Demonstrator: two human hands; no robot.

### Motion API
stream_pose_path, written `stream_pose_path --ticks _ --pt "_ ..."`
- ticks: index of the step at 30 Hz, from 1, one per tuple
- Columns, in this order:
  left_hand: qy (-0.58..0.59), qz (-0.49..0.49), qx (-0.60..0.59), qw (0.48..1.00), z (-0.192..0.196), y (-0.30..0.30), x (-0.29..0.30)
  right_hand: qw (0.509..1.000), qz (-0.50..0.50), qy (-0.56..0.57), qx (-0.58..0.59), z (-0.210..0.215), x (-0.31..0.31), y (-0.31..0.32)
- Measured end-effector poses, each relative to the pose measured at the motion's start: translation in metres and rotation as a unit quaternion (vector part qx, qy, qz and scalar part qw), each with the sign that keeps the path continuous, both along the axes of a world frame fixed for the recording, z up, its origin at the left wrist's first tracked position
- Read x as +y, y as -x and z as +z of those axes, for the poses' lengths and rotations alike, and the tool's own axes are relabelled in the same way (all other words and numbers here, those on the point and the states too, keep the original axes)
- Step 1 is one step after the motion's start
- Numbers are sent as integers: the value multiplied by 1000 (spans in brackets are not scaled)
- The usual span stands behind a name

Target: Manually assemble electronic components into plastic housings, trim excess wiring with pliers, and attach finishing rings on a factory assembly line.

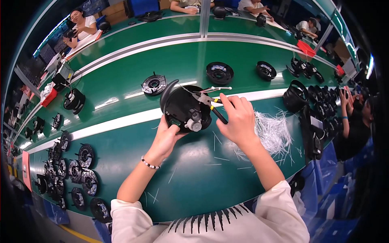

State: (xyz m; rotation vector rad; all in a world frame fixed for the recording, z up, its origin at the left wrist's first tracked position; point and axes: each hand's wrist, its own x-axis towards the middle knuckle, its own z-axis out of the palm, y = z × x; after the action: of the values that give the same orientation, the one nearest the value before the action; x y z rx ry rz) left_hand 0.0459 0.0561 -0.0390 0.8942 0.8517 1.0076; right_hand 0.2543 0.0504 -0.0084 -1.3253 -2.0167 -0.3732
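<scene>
Pliers (203, 98) grasped by the handles in the right hand (239, 119), nose near pale wires (219, 88) at a black round housing (178, 106), which the left hand (165, 135) grips by its near-left edge over the bench; best, I judge, to hold that housing steady and keep the tips off the wire insulation. Green benchtop (190, 170) carries a heap of thin white strips (275, 131) to the right, clustered black round parts (89, 182) to the left. Farther out, similar parts on another green surface (121, 87), then co-workers (86, 28) beyond a metal rail (162, 40).
</scene>
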Motion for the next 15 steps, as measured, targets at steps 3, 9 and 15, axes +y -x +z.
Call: stream_pose_path --ticks 3,9,15 --pt "2 3 11 1000 1 -1 -2 1000 -15 1 -5 -2 3 1" --pt "1 4 6 1000 -5 -4 4 999 -3 41 -3 -8 -1 -7" --pt "1 92 4 996 -19 16 24 989 77 37 117 -16 -47 -21"
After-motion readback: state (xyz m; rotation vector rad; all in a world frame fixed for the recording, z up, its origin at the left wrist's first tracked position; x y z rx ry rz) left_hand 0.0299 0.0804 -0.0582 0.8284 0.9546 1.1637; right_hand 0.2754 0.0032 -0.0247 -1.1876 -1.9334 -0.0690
